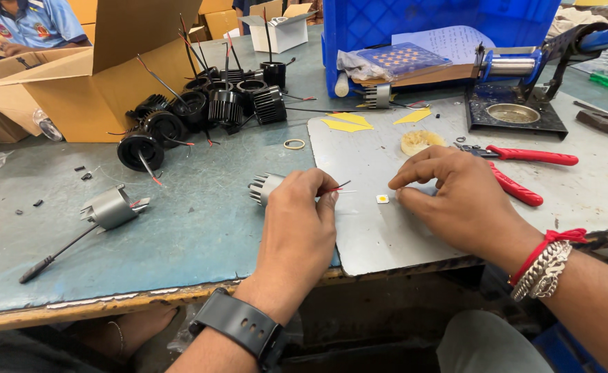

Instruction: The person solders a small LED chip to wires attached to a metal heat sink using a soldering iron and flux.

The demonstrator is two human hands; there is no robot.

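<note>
Worn blue-green bench top point(200, 235) carries a grey metal sheet point(387, 235) near its front edge. The left hand point(297, 221) grips a finned silver housing point(262, 186), pinching its thin red wires point(335, 188). The right hand point(456, 200) pinches down beside a tiny yellow chip point(382, 199), likely light and fragile, best taken by its edges. Open room lies leftward; red pliers point(518, 169) crowd the right.

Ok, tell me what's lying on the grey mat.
On the grey mat: a small yellow chip, red-handled pliers, yellow paper pieces and a pale round disc. The right hand covers whatever lies beneath it.
</note>
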